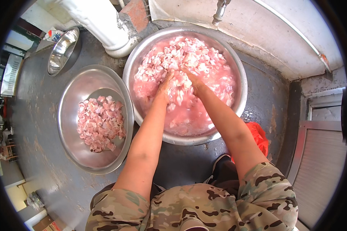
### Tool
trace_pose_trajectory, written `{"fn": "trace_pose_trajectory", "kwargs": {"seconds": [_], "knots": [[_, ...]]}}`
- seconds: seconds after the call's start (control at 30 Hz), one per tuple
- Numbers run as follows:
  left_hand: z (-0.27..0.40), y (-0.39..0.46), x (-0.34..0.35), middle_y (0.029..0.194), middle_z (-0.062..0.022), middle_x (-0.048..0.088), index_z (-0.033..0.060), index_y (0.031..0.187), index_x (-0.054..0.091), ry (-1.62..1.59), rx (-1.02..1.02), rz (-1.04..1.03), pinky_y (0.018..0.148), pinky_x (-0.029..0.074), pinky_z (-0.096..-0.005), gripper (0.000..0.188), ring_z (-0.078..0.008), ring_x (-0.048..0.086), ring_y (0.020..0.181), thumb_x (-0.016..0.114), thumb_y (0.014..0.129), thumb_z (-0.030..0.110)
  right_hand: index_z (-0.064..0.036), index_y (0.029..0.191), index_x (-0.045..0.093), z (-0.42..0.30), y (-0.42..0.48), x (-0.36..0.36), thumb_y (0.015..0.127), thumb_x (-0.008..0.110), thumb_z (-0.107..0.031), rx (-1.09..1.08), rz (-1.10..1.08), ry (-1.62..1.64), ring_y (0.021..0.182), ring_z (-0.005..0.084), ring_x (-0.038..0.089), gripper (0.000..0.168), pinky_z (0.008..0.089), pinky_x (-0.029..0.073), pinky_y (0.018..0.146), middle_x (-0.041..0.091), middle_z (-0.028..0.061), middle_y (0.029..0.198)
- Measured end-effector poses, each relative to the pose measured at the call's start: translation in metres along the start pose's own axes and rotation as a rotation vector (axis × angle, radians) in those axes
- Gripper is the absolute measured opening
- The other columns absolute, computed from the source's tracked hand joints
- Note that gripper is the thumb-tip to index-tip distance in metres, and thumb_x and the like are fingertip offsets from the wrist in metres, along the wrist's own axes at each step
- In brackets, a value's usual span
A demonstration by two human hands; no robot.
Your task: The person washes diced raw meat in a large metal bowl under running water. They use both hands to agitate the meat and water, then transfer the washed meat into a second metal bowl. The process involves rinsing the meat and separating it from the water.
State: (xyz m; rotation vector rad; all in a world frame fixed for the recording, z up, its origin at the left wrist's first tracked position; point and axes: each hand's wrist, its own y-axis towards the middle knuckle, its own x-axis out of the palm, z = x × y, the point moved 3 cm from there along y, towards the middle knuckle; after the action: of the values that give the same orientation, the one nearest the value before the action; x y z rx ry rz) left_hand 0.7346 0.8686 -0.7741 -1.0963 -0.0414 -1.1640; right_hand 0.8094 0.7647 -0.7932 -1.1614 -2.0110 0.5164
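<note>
Before me a large metal basin (242,86) holds pinkish water and a heap of raw meat pieces (162,55), pale and pink. Both my hands are in it. My left hand (166,85) and my right hand (192,79) face each other with a clump of meat pieces (180,86) gathered between them. Water and meat partly hide the fingers of both hands. To the left, a second metal basin (72,144) stands beside the large one, with a smaller pile of raw meat pieces (99,121) on its bottom.
An empty-looking metal bowl (62,53) leans at the upper left near a white pillar (98,23). A metal tap (218,13) hangs above the basin's far rim. A red plastic bag (257,137) lies right of my right forearm. A framed door panel (318,167) stands at the right.
</note>
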Motion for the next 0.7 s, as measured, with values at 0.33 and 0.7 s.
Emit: {"fn": "trace_pose_trajectory", "kwargs": {"seconds": [0.33, 0.7], "knots": [[-0.007, -0.001, -0.017, 0.075, -0.0080, 0.060, 0.0050, 0.084, 0.063, 0.051, 0.313, 0.562, 0.055, 0.048, -0.0344, 0.039, -0.0208, 0.059, 0.064, 0.064, 0.075, 0.043, -0.002, 0.089, 0.062, 0.018, -0.033, 0.059, 0.077, 0.058, -0.025, -0.343, 0.350, 0.242, 0.071, 0.0159, 0.056, 0.027, 0.0340, 0.045, 0.060, 0.061, 0.0069, 0.079], [0.026, -0.080, 0.042, 0.064, -0.0147, 0.061, -0.0072, 0.072, 0.063, 0.077, 0.585, 0.644, 0.056, 0.043, -0.0363, 0.048, -0.0201, 0.054, 0.058, 0.068, 0.073, 0.041, -0.002, 0.090, 0.063, -0.025, -0.085, 0.077, 0.082, 0.056, -0.021, -0.530, 0.249, 0.216, 0.064, 0.0143, 0.057, 0.021, 0.0287, 0.046, 0.055, 0.062, 0.0039, 0.079]]}}
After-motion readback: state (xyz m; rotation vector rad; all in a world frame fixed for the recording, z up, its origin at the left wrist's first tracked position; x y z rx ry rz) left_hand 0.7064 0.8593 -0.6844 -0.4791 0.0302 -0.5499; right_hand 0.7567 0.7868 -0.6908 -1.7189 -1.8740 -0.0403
